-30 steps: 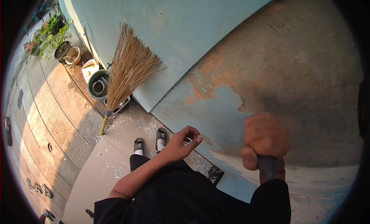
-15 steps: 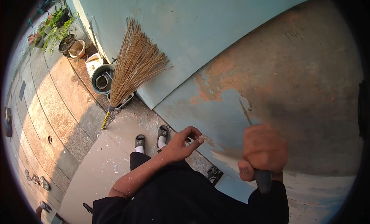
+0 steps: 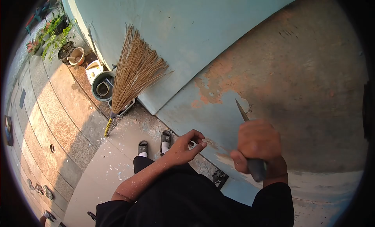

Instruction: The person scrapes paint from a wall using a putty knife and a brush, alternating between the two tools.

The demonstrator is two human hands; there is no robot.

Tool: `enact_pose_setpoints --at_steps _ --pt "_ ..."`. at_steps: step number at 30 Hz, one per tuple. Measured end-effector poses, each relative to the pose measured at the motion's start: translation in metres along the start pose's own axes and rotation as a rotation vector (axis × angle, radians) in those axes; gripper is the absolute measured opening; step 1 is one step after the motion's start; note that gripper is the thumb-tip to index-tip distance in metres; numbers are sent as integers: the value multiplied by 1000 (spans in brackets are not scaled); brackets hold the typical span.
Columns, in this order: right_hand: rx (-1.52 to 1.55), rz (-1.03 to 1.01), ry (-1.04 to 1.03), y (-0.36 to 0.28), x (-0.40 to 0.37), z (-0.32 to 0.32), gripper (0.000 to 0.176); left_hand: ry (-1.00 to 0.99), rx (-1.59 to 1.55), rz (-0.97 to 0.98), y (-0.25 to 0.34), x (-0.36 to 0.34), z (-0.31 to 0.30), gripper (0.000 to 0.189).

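My right hand (image 3: 259,140) is wrapped round the dark handle of a knife-like scraper (image 3: 242,110). The narrow metal blade slants up and left and seems to taper to a point. Its tip lies over the blue wall paint (image 3: 230,109), near the edge of a bare, peeled patch (image 3: 300,78); whether it touches cannot be made out. In front of my body, my left hand (image 3: 183,149) has loosely bent fingers, with the thumb apart and nothing held. White specks dot that forearm.
A stick broom (image 3: 136,70) leans bristles-up against the blue wall. Behind it are a round tub (image 3: 102,86), other containers and potted plants (image 3: 54,35). Paint flakes (image 3: 117,168) litter the floor around my sandals (image 3: 166,137). More footwear (image 3: 39,188) lies at left.
My right hand has shifted slightly left and up with the scraper, and the blade now shows broader. My left hand keeps its pose. The whole view has shifted a little.
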State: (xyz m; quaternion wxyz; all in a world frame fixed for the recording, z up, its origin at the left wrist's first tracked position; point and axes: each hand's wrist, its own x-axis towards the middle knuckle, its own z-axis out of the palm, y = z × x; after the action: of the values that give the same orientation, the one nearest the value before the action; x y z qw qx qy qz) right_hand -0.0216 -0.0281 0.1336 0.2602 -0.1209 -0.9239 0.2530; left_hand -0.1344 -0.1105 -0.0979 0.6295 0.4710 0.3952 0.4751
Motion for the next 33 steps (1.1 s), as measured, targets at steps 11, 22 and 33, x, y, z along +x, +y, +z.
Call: enact_pose_setpoints --at_steps 11,22,33 --pt "348 427 72 20 -58 52 12 223 346 368 52 -18 -9 50" --pt "309 601 215 11 -118 118 67 -470 111 133 57 -17 -19 40" --pt "464 962 603 -2 -219 117 62 164 203 794 211 54 21 36"
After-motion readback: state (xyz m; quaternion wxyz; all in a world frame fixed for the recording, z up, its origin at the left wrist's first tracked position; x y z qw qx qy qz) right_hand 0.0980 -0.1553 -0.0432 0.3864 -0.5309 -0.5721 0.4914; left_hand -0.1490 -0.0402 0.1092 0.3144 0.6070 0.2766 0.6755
